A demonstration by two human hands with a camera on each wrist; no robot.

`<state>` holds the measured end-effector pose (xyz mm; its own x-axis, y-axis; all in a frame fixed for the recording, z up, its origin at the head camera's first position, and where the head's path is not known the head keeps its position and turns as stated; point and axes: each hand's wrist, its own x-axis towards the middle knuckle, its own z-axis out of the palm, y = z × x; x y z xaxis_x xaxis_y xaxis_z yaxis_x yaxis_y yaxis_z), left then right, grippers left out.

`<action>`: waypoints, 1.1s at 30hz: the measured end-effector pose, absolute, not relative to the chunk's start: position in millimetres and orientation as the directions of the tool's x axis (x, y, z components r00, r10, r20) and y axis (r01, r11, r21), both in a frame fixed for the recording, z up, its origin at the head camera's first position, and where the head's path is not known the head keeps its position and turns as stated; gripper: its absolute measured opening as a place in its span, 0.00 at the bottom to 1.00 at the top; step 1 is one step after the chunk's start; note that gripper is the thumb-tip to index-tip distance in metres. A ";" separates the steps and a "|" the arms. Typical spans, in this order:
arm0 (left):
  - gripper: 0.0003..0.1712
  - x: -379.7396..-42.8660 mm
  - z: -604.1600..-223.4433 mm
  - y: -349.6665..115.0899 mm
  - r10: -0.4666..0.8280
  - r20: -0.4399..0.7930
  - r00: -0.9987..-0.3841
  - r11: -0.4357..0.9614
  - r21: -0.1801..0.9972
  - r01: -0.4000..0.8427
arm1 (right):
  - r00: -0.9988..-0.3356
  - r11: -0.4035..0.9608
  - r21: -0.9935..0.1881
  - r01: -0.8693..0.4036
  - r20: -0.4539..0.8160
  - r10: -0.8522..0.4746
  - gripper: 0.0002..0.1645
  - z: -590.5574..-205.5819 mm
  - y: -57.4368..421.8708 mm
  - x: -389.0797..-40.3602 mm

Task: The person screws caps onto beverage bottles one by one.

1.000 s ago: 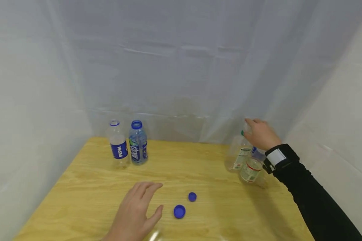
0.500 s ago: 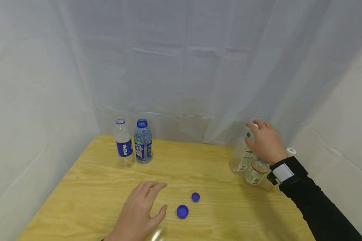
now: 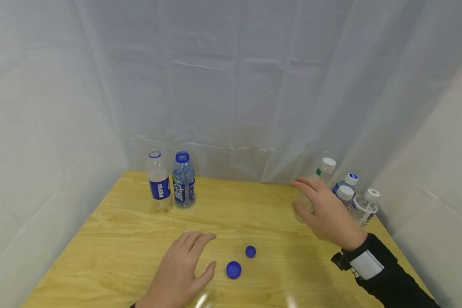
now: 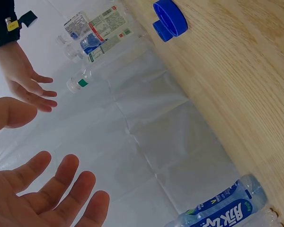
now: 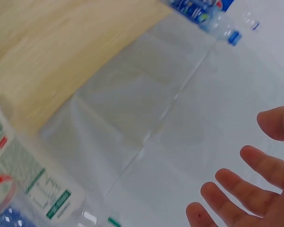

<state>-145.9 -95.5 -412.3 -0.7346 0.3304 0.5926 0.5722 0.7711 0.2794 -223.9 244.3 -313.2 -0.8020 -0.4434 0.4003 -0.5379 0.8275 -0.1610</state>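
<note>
My left hand (image 3: 179, 269) hovers over the front of the table with fingers spread and nothing in it. Just right of it lie a larger blue bottle cap (image 3: 233, 270) and a smaller blue bottle cap (image 3: 250, 251). My right hand (image 3: 327, 214), also holding nothing, is raised in front of a group of plastic bottles with white caps, partly hiding them. Among these are a clear bottle with a green mark (image 3: 328, 166), a blue-labelled bottle (image 3: 351, 179) and a clear bottle at the right (image 3: 365, 207). The right wrist view shows a bottle's green-and-white label (image 5: 33, 175) near that hand.
At the back left stand an uncapped Pepsi bottle (image 3: 159, 188) and an uncapped blue-tinted bottle (image 3: 184, 184), side by side. The wooden table (image 3: 111, 239) ends against a grey-white plastic sheet (image 3: 231, 85), with sheeting on both sides too.
My right hand has come down and nearer from above the right-hand bottles, uncovering several white caps. My left hand stays nearly still. The view has shifted slightly.
</note>
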 end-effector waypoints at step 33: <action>0.31 -172.7 -401.7 -119.8 0.182 0.631 -0.754 0.797 0.354 0.489 | -0.803 0.757 -0.293 -0.584 0.342 -0.488 0.32 -357.5 220.0 -159.9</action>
<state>-172.7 -119.8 -401.7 -0.7542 0.1823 0.6308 0.4889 0.7972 0.3541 -159.9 220.0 -357.5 -0.8032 -0.4876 0.3422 -0.5842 0.7570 -0.2927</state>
